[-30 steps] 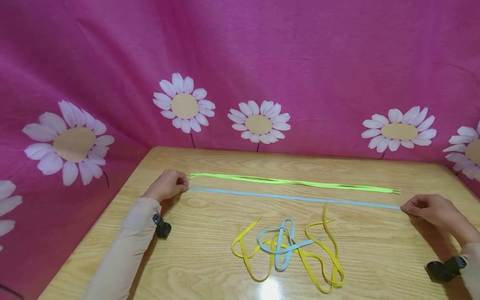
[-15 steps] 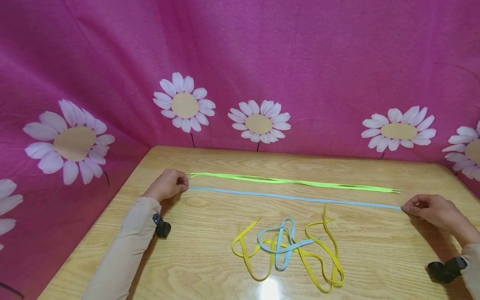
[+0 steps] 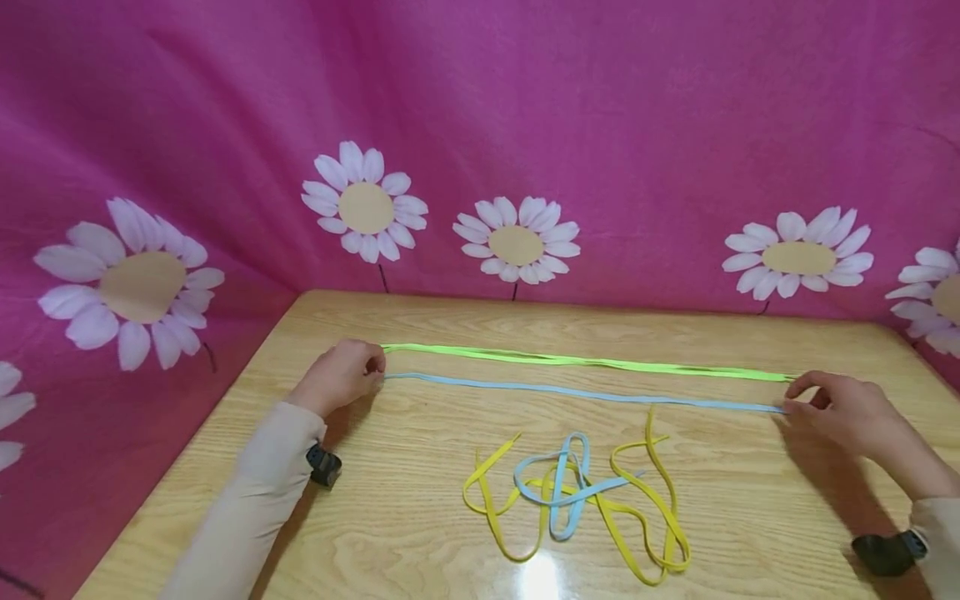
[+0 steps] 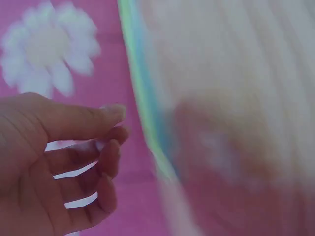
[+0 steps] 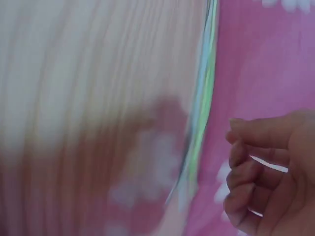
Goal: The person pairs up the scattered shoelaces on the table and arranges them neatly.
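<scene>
Hands, 2, bare, palms turned inward. Left hand (image 3: 341,375): fingers loosely curled, thumb near index fingertip; in left wrist view, seen apart from the blurred laces, with nothing gripped. Right hand (image 3: 851,412): likewise loosely curled, thumb and index tips close together, laces seen to the side in right wrist view, nothing gripped. In head view, fingertips of both just at the lace ends; light contact impossible to tell.

Straight light-blue lace (image 3: 577,392), 1: laid across the table between both hands, with a slight wave.

Lime-green laces (image 3: 585,361): several strands side by side, laid just beyond the straight light-blue lace and nearly parallel; left end beside left fingers, right end beside right index finger.

Looped light-blue lace (image 3: 557,500), 1: loosely coiled nearer the viewer, tangled with yellow lacing.

Yellow lacing (image 3: 493,521): loose, in curves to both sides of the looped light-blue lace; 4 tips visible, number of laces unclear.

Table (image 3: 405,508): pale wood grain, glare at near edge.

Sleeves (image 3: 251,492), 2: beige. Wrist devices (image 3: 325,465), 2: black, 1 per wrist.

Cloth (image 3: 600,100): magenta, printed with white daisies (image 3: 516,242), 6 visible, 2 cut off.
</scene>
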A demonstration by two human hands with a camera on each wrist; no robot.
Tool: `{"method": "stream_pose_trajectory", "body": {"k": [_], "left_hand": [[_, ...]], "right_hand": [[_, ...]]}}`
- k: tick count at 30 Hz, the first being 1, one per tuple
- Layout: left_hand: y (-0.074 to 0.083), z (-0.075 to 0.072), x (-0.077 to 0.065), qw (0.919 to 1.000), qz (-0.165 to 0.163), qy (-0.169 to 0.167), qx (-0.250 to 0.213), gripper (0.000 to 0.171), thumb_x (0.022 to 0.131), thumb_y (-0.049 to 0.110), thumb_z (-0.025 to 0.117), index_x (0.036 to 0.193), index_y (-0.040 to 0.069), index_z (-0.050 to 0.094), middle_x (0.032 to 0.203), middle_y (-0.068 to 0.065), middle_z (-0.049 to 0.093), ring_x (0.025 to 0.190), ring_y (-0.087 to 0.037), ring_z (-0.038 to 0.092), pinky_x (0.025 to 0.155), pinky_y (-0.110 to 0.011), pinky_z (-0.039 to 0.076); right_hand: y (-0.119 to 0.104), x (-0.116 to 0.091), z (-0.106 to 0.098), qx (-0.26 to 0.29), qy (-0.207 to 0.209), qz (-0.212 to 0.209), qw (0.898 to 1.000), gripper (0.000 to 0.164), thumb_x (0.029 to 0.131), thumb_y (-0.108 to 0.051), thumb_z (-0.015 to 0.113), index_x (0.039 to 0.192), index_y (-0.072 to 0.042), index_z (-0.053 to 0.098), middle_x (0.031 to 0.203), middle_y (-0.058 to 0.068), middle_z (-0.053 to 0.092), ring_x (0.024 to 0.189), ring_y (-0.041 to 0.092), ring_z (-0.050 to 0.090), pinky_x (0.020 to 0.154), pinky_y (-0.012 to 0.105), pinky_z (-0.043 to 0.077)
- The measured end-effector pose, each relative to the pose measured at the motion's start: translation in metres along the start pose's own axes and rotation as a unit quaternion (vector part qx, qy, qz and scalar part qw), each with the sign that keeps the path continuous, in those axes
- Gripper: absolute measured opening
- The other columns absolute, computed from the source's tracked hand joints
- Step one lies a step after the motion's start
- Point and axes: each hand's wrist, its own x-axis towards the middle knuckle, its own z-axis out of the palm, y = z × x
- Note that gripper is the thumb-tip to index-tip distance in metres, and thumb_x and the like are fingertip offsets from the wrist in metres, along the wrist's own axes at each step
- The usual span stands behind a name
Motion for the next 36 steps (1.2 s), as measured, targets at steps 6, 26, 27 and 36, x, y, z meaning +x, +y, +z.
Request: {"method": "stream_pose_trajectory", "body": {"k": [6, 26, 27, 36], "left_hand": [[0.062, 0.007, 0.003, 0.9927, 0.118, -0.017, 0.018, 0.005, 0.087, 0.004, 0.068, 0.084, 0.008, 0.066, 0.078, 0.001, 0.062, 0.072, -0.012, 0.055, 0.065, -0.027, 0.047], [0.168, 0.068, 0.000, 0.9812, 0.155, -0.109, 0.036, 0.017, 0.093, 0.023, 0.066, 0.084, 0.015, 0.053, 0.073, 0.008, 0.047, 0.064, -0.006, 0.045, 0.058, -0.020, 0.038], [0.168, 0.069, 0.001, 0.9811, 0.155, -0.110, 0.036, 0.017, 0.093, 0.022, 0.066, 0.084, 0.015, 0.054, 0.073, 0.008, 0.048, 0.065, -0.006, 0.045, 0.058, -0.021, 0.038], [0.168, 0.070, 0.002, 0.9778, 0.168, -0.120, 0.034, 0.013, 0.089, 0.008, 0.069, 0.080, 0.015, 0.062, 0.075, 0.009, 0.057, 0.068, -0.004, 0.048, 0.061, -0.018, 0.041]], "right_hand": [[-0.073, 0.008, 0.015, 0.007, 0.043, -0.199, 0.979, 0.021, 0.076, 0.005, 0.074, 0.088, -0.009, 0.064, 0.071, -0.013, 0.051, 0.061, -0.004, 0.044, 0.051, 0.024, 0.040], [-0.181, 0.003, 0.056, 0.005, -0.042, -0.278, 0.960, 0.016, 0.082, -0.001, 0.070, 0.089, -0.015, 0.070, 0.081, -0.007, 0.067, 0.065, -0.001, 0.052, 0.058, 0.025, 0.048], [-0.181, 0.002, 0.056, 0.000, -0.041, -0.270, 0.962, 0.015, 0.082, -0.002, 0.070, 0.089, -0.015, 0.070, 0.079, -0.008, 0.066, 0.063, -0.001, 0.050, 0.057, 0.025, 0.047], [-0.187, -0.010, 0.056, 0.025, -0.127, -0.143, 0.981, 0.056, 0.092, -0.017, 0.066, 0.140, -0.003, 0.039, 0.049, -0.008, 0.038, 0.040, 0.003, 0.035, 0.042, 0.022, 0.034]]}}
